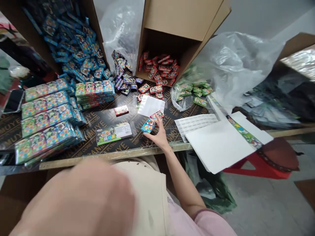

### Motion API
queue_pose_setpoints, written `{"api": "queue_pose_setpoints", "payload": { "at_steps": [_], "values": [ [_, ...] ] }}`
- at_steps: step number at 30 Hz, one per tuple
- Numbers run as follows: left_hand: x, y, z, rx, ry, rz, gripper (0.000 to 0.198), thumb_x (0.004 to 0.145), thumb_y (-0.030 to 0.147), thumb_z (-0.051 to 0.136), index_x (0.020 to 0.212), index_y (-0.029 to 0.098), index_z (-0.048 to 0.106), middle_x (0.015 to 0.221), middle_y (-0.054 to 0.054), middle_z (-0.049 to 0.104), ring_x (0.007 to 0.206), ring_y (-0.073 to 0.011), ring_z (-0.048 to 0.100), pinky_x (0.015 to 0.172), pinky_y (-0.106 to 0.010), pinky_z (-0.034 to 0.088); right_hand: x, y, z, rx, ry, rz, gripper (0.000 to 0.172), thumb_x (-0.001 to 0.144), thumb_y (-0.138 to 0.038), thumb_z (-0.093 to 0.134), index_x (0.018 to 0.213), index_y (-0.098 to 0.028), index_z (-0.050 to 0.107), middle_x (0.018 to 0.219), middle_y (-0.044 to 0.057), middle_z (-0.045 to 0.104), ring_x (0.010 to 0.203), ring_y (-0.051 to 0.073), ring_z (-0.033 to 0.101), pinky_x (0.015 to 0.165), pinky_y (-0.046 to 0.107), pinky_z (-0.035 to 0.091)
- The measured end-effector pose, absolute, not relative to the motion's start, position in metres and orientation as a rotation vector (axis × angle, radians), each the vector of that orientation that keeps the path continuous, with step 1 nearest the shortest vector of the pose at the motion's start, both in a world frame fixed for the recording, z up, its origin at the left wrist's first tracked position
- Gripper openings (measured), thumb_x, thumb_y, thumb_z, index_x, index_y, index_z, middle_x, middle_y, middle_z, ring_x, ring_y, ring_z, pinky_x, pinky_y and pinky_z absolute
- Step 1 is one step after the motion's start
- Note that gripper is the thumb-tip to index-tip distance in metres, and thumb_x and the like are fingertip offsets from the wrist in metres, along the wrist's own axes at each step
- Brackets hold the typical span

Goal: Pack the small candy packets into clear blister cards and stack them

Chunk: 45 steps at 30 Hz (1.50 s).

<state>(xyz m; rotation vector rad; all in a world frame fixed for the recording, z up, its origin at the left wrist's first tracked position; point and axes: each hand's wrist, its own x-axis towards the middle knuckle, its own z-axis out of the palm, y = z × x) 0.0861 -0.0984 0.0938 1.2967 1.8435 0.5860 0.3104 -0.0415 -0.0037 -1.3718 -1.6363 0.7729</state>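
Observation:
My right hand (pixel 158 132) pinches a small blue candy box (pixel 148 125) between thumb and fingers, low over the table's front edge. A red candy box (pixel 158 114) shows at its fingertips; whether it is gripped too I cannot tell. Just behind lies a white paper sheet (pixel 151 106). Close to the camera, my left hand (pixel 83 200) is a large blur, its fingers smeared by motion. A flat printed candy pouch (pixel 107 135) with a white label lies left of my right hand, and a single red box (pixel 121 110) sits behind that pouch.
Wrapped candy packs (pixel 46 123) are stacked at left beside a phone (pixel 14 101). Behind stand cartons of blue boxes (pixel 83 42) and red boxes (pixel 162 67), with loose purple boxes (pixel 124 77) between. Green boxes (pixel 194 91) spill from a plastic bag. White sheets (pixel 219 144) overhang the front edge.

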Motion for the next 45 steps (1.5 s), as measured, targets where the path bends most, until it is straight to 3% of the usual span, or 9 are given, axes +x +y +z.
{"api": "queue_pose_setpoints", "payload": {
  "at_steps": [3,6,12,18,25,32,36,40,45],
  "values": [
    [0.064,-0.053,0.069,1.75,1.55,0.532,0.046,0.073,0.051,0.067,0.108,0.022,0.071,0.093,-0.009,0.07,0.099,-0.028,0.062,0.099,-0.048,0.043,0.303,-0.036,-0.011,-1.354,-1.683,0.802,0.105,0.064,-0.037,0.08,0.148,-0.025,0.018,0.137,0.013,0.047,0.123,0.028,0.05,0.103,0.045,0.041],
    [0.05,-0.022,0.031,2.228,1.469,0.349,0.088,0.053,0.045,0.084,0.131,0.017,0.054,0.126,-0.017,0.057,0.12,-0.0363,0.048,0.106,-0.055,0.03,0.291,-0.028,-0.016,-1.331,-1.795,0.73,0.102,0.063,-0.037,0.08,0.147,-0.026,0.023,0.139,0.013,0.043,0.127,0.03,0.045,0.105,0.048,0.039],
    [0.047,-0.023,-0.01,2.404,1.499,0.227,0.106,0.061,0.041,0.077,0.148,0.019,0.021,0.12,-0.012,0.053,0.111,-0.0309,0.048,0.096,-0.043,0.037,0.283,-0.019,-0.017,-1.251,-2.128,0.625,0.093,0.067,-0.03,0.078,0.146,-0.023,0.028,0.132,0.013,0.049,0.121,0.031,0.048,0.099,0.048,0.04],
    [0.027,-0.026,0.006,2.32,1.457,0.401,0.113,0.061,0.036,0.077,0.15,0.019,0.008,0.13,-0.013,0.049,0.119,-0.0314,0.046,0.107,-0.05,0.027,0.29,-0.022,-0.007,-1.067,-2.265,0.677,0.097,0.065,-0.043,0.077,0.146,-0.025,0.026,0.13,0.01,0.054,0.116,0.031,0.05,0.097,0.047,0.034],
    [0.026,-0.032,0.021,2.321,1.324,0.391,0.115,0.062,0.036,0.076,0.15,0.02,0.003,0.135,-0.013,0.049,0.123,-0.0293,0.047,0.113,-0.051,0.019,0.284,-0.023,0.013,-1.18,-2.226,0.397,0.082,0.073,-0.051,0.071,0.143,-0.024,0.036,0.128,0.012,0.055,0.114,0.033,0.049,0.098,0.047,0.026],
    [0.028,-0.031,0.036,2.387,1.309,0.407,0.116,0.061,0.033,0.074,0.15,0.02,0.001,0.129,-0.012,0.053,0.121,-0.0303,0.049,0.112,-0.053,0.02,0.28,-0.028,0.029,-1.02,-2.434,0.577,0.082,0.071,-0.048,0.072,0.141,-0.024,0.037,0.126,0.011,0.057,0.112,0.031,0.05,0.096,0.045,0.027],
    [0.03,-0.035,0.037,2.403,1.18,0.369,0.115,0.06,0.034,0.076,0.15,0.019,0.005,0.127,-0.012,0.053,0.118,-0.03,0.049,0.11,-0.048,0.024,0.281,-0.025,0.026,-0.907,-2.43,0.723,0.085,0.07,-0.049,0.072,0.142,-0.024,0.035,0.126,0.01,0.057,0.108,0.029,0.052,0.096,0.044,0.03],
    [0.031,-0.036,0.034,2.312,1.318,0.497,0.114,0.061,0.036,0.076,0.15,0.02,0.007,0.129,-0.012,0.051,0.116,-0.031,0.048,0.103,-0.046,0.033,0.277,-0.025,0.013,-1.025,-2.197,0.63,0.089,0.07,-0.055,0.071,0.144,-0.025,0.031,0.13,0.011,0.055,0.115,0.031,0.049,0.098,0.044,0.031],
    [0.033,-0.03,0.031,2.222,1.432,0.581,0.115,0.061,0.037,0.077,0.15,0.021,0.006,0.128,-0.013,0.051,0.114,-0.0312,0.049,0.098,-0.045,0.036,0.262,-0.037,0.005,-1.05,-2.149,0.623,0.078,0.08,-0.047,0.066,0.145,-0.027,0.028,0.115,0.008,0.066,0.108,0.028,0.057,0.102,0.048,0.026]
  ]
}}
